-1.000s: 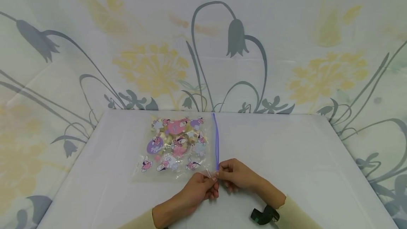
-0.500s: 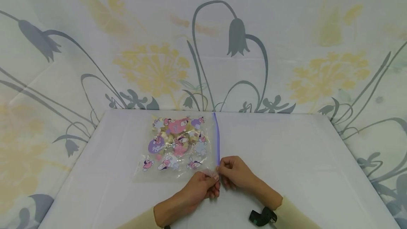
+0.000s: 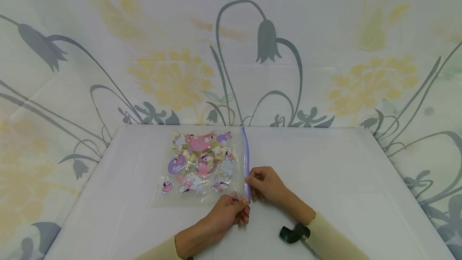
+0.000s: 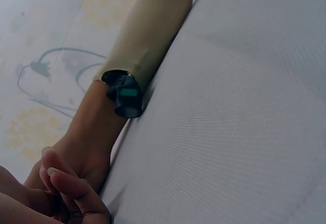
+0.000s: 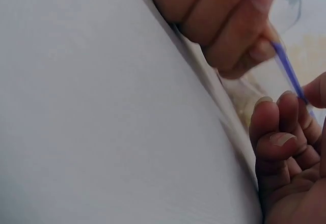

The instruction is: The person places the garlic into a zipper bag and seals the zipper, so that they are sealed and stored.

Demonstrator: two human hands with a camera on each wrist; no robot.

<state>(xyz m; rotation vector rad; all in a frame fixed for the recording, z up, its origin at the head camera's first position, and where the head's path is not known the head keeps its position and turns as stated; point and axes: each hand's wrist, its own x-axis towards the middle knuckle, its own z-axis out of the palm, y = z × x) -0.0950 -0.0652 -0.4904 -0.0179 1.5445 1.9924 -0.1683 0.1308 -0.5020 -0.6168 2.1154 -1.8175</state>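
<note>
A clear zip bag (image 3: 213, 163) printed with pink and purple cartoon figures lies flat on the table, with yellowish pieces inside it. Its purple zip strip (image 3: 246, 151) runs along the right edge. My left hand (image 3: 227, 214) pinches the bag's near right corner at the end of the strip. Slightly farther up, my right hand (image 3: 267, 185) pinches the strip between thumb and curled fingers. In the right wrist view the purple strip (image 5: 288, 71) stretches between the left hand (image 5: 229, 25) and the right hand (image 5: 290, 158).
The white table (image 3: 325, 163) ends at a floral-patterned cloth backdrop (image 3: 231, 51), which also rises on both sides. A black wrist camera (image 3: 294, 234) sits at the right sleeve cuff, close over the table.
My right hand has slid away from the corner, up along the purple strip. The left hand keeps its pinch on the corner, and the bag has barely shifted.
</note>
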